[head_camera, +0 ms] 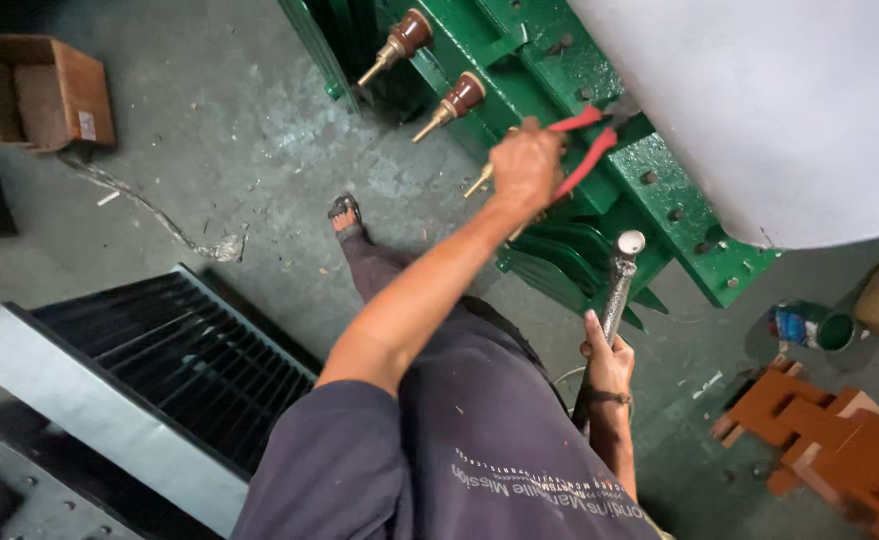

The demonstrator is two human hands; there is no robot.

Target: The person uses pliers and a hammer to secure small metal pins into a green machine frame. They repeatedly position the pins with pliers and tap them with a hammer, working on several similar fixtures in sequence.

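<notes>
Our left hand [526, 165] has its fingers clamped on the red handles of the pliers [588, 140], whose jaws reach up against the green steel frame [660, 190] — right at the edge of the big grey-white body [790, 110]. Our right hand [608, 358] is closed around a metal rod [620, 280] that stands near upright, its round top just below the pliers. Brown insulators [460, 100] stick out of the frame nearby. On the floor [220, 130] lie a cardboard box [40, 90], a finned radiator [160, 370], a paint can [810, 328] and rust-red brackets [830, 430].
</notes>
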